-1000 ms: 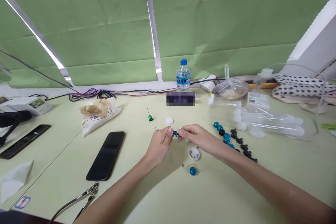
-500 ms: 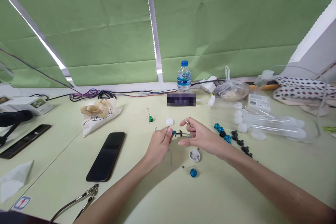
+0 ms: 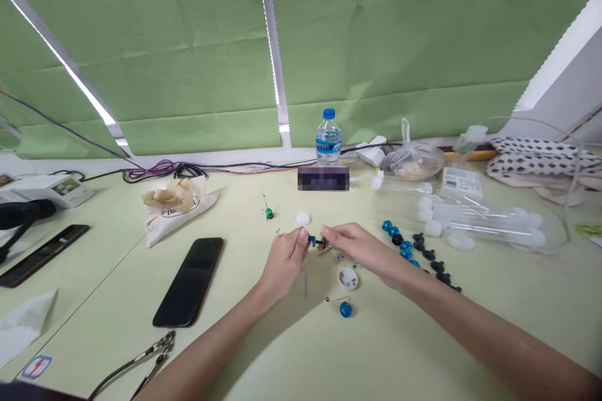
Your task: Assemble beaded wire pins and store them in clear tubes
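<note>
Over the middle of the table, my left hand (image 3: 282, 260) pinches a small blue and black part (image 3: 313, 240) between thumb and fingers. My right hand (image 3: 357, 247) is closed at that part's right end, thumb and fingertips together against it; the exact contact is partly hidden. Just below lies a white cap (image 3: 348, 278) with small metal pieces in it. Nearer me is a blue round piece (image 3: 346, 309) with a bent wire. An L-shaped hex key (image 3: 305, 284) lies below my left hand. Beyond my hands are a white disc (image 3: 303, 218) and a green bead-like piece (image 3: 269, 213) with wire.
Blue pieces (image 3: 393, 232) and black pieces (image 3: 429, 255) form rows at right, near clear tubes (image 3: 489, 225). A water bottle (image 3: 328, 138) stands at the back. To the left lie a phone (image 3: 188, 282), a cloth pouch (image 3: 181, 207) and a lanyard (image 3: 126, 363).
My right hand has moved left and closed its raised, parted fingers onto the right end of the blue and black part. My left hand keeps its hold.
</note>
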Demonstrator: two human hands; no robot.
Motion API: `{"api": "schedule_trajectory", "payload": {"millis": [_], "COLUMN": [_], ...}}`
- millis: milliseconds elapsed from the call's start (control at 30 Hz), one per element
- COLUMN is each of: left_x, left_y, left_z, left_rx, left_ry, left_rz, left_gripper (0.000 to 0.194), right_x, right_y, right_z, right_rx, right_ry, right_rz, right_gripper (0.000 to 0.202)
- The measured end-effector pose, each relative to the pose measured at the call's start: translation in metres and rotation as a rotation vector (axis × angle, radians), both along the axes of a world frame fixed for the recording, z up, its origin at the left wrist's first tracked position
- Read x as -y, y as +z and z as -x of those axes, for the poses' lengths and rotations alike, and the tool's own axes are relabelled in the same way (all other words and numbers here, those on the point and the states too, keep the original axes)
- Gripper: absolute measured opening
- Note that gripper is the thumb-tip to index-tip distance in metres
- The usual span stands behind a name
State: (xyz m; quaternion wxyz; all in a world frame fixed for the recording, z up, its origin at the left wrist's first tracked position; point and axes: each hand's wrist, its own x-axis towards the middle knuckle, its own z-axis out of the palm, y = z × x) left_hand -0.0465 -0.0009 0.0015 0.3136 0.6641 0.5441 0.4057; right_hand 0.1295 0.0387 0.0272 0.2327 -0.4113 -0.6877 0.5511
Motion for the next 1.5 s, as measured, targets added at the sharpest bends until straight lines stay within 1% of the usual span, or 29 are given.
{"api": "schedule_trajectory", "payload": {"millis": [33, 100, 133, 200, 233, 300, 333, 400, 433, 533, 600, 667, 767, 800, 900, 1000, 1067, 1167, 1233, 1267, 1333, 1433, 1500], "left_x": [0.0, 0.0, 0.0, 0.0, 0.0, 0.0, 0.0, 0.001, 0.001, 0.001, 0.001, 0.002, 0.002, 0.002, 0.001, 0.001, 0.002, 0.003, 0.003, 0.002, -0.001, -0.006, -0.008], "left_y": [-0.001, -0.002, -0.002, -0.002, -0.002, -0.002, -0.002, -0.002, -0.002, -0.001, 0.0, 0.001, 0.002, 0.002, 0.001, 0.0, 0.0, 0.0, 0.0, 0.0, 0.0, 0.001, 0.002], "left_z": [-0.001, -0.001, -0.001, 0.0, 0.0, 0.0, 0.0, 0.0, 0.0, 0.0, 0.0, 0.0, 0.0, 0.0, 0.0, 0.0, -0.001, -0.003, -0.004, -0.004, -0.003, 0.002, 0.007], "left_rx": [-0.014, -0.023, -0.018, 0.005, 0.017, 0.031, 0.032, 0.031, 0.031, 0.035, 0.034, 0.03, 0.018, 0.017, 0.032, 0.055, 0.049, 0.022, 0.031, 0.057, 0.167, 0.386, 0.468], "left_ry": [-0.004, 0.002, 0.01, 0.024, 0.026, 0.025, 0.025, 0.024, 0.026, 0.033, 0.038, 0.041, 0.04, 0.041, 0.049, 0.049, 0.041, 0.029, 0.023, 0.017, -0.015, -0.103, -0.136], "left_rz": [0.003, 0.008, 0.01, 0.012, 0.01, 0.001, -0.005, -0.01, -0.01, -0.011, -0.011, -0.008, -0.001, 0.0, -0.001, 0.006, 0.007, -0.005, -0.001, 0.015, 0.105, 0.345, 0.472], "left_gripper": [0.046, 0.046, 0.045, 0.044, 0.044, 0.043, 0.043, 0.043, 0.043, 0.044, 0.045, 0.045, 0.045, 0.046, 0.046, 0.046, 0.046, 0.046, 0.046, 0.047, 0.046, 0.047, 0.047], "right_x": [0.0, 0.0, 0.0, -0.002, -0.003, -0.004, -0.004, -0.003, -0.002, 0.0, 0.0, 0.001, 0.001, 0.001, 0.002, 0.003, 0.003, 0.005, 0.007, 0.007, 0.009, 0.012, 0.014], "right_y": [-0.001, -0.004, -0.005, -0.009, -0.01, -0.012, -0.012, -0.009, -0.007, -0.001, 0.0, -0.003, -0.008, -0.009, -0.008, -0.006, -0.007, -0.008, -0.008, -0.008, -0.007, -0.007, -0.007], "right_z": [0.001, 0.002, 0.002, 0.002, 0.001, 0.001, 0.001, 0.001, 0.0, -0.001, -0.001, 0.0, 0.001, 0.001, 0.002, 0.003, 0.004, 0.006, 0.007, 0.008, 0.009, 0.009, 0.009], "right_rx": [-0.006, -0.021, -0.03, -0.042, -0.044, -0.039, -0.033, -0.021, -0.02, -0.04, -0.053, -0.045, -0.017, -0.015, -0.034, -0.036, -0.018, 0.019, 0.04, 0.051, 0.075, 0.116, 0.133], "right_ry": [0.01, 0.003, -0.015, -0.063, -0.077, -0.073, -0.056, -0.016, 0.001, 0.004, -0.025, -0.039, -0.004, 0.008, 0.009, 0.004, 0.009, 0.012, 0.012, 0.009, -0.003, -0.019, -0.007], "right_rz": [0.005, -0.005, -0.019, -0.046, -0.05, -0.028, -0.005, 0.043, 0.061, 0.064, 0.05, 0.056, 0.083, 0.078, 0.022, -0.011, -0.008, -0.026, -0.08, -0.12, -0.215, -0.37, -0.451], "right_gripper": [0.042, 0.032, 0.033, 0.049, 0.05, 0.038, 0.037, 0.046, 0.047, 0.037, 0.039, 0.042, 0.052, 0.051, 0.037, 0.043, 0.042, 0.054, 0.052, 0.048, 0.036, 0.015, 0.007]}}
